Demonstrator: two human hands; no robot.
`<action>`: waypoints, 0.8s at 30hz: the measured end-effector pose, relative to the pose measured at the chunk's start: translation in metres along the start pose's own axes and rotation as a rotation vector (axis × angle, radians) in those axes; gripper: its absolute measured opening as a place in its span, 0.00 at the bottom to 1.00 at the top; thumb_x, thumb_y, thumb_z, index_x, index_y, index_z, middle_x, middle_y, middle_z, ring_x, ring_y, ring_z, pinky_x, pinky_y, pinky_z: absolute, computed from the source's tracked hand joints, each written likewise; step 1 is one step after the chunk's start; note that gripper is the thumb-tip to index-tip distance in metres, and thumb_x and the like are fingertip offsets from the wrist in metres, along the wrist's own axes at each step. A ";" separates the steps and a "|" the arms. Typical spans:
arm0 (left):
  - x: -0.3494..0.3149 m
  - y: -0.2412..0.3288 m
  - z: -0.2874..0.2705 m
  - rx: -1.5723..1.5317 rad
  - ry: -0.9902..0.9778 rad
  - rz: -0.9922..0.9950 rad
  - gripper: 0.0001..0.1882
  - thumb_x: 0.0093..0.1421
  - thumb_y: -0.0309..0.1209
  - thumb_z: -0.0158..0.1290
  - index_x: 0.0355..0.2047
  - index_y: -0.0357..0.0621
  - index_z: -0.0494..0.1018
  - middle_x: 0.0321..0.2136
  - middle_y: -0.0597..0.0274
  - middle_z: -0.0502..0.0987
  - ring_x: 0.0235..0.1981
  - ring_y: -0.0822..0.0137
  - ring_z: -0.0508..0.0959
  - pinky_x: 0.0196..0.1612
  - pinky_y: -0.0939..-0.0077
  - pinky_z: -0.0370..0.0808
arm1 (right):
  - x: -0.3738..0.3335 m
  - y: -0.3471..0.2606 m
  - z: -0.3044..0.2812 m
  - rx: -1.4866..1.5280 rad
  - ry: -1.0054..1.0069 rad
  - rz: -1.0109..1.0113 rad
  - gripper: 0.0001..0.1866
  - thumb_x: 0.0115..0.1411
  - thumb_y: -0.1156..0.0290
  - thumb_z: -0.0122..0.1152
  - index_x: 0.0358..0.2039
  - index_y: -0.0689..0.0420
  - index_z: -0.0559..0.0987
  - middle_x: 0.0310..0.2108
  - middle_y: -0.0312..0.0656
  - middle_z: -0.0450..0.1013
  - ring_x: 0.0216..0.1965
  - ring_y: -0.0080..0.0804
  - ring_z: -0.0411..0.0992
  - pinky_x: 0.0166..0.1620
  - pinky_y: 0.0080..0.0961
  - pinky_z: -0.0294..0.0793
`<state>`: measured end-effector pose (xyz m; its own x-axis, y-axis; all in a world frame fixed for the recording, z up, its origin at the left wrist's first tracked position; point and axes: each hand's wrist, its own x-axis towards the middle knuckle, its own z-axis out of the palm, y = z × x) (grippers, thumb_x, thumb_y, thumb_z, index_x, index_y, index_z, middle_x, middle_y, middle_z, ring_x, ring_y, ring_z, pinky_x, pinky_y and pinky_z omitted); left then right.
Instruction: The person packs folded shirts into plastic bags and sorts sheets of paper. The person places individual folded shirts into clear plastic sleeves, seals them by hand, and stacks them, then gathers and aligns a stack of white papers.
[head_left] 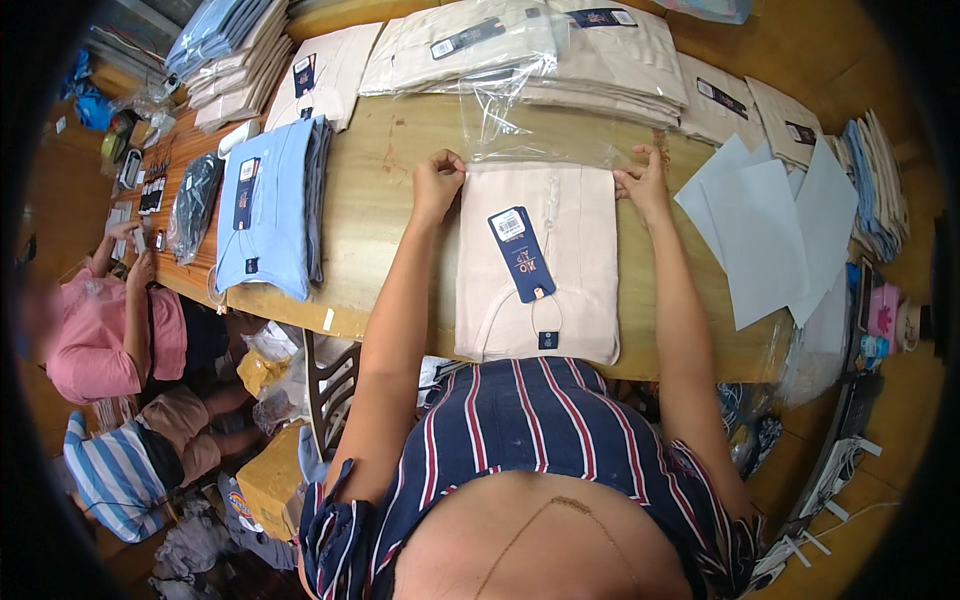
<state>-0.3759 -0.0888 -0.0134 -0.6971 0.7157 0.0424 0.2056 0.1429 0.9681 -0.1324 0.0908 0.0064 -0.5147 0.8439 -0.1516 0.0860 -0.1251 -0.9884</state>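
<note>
Folded pink shirt (560, 260) on the wooden table (380, 200), left hand (437, 180) pinching its top corner at ten o'clock, right hand (645, 182) pinching the two o'clock corner, clear bag (530, 125) just above (at twelve).

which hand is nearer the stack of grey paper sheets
Right. The right hand grips the folded beige shirt's far right corner, just left of the paper sheets. The left hand is at the far left corner, a shirt's width further away.
</note>
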 end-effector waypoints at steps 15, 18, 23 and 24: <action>-0.096 0.027 -0.029 -0.089 -0.227 -0.257 0.07 0.38 0.15 0.39 0.14 0.42 0.61 0.15 0.73 0.61 0.19 0.79 0.60 0.21 0.87 0.57 | -0.081 -0.004 -0.014 -0.328 -0.451 0.128 0.08 0.43 0.86 0.42 0.16 0.58 0.62 0.12 0.31 0.61 0.10 0.16 0.60 0.12 0.15 0.59; -0.142 0.030 -0.045 -0.126 -0.311 -0.427 0.07 0.38 0.15 0.39 0.14 0.41 0.61 0.15 0.73 0.61 0.19 0.79 0.60 0.22 0.87 0.57 | -0.126 -0.003 -0.019 -0.290 -0.600 0.212 0.08 0.42 0.86 0.40 0.15 0.57 0.62 0.12 0.30 0.59 0.10 0.14 0.58 0.12 0.14 0.57; -0.241 0.023 -0.065 -0.008 -0.434 -0.381 0.07 0.42 0.15 0.39 0.13 0.39 0.60 0.13 0.71 0.61 0.18 0.79 0.62 0.21 0.85 0.59 | -0.212 -0.010 -0.025 -0.414 -0.791 0.302 0.05 0.37 0.84 0.45 0.13 0.59 0.63 0.11 0.31 0.57 0.15 0.12 0.55 0.17 0.14 0.54; -0.254 0.024 -0.068 0.029 -0.487 -0.397 0.07 0.42 0.15 0.40 0.13 0.38 0.60 0.14 0.71 0.62 0.19 0.79 0.63 0.22 0.85 0.61 | -0.219 -0.005 -0.028 -0.413 -0.829 0.374 0.05 0.36 0.84 0.46 0.12 0.59 0.63 0.12 0.31 0.57 0.15 0.13 0.55 0.17 0.15 0.54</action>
<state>-0.2412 -0.3135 0.0164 -0.3327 0.8327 -0.4426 0.0189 0.4751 0.8797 0.0033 -0.0786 0.0449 -0.8128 0.1368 -0.5663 0.5734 0.0157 -0.8192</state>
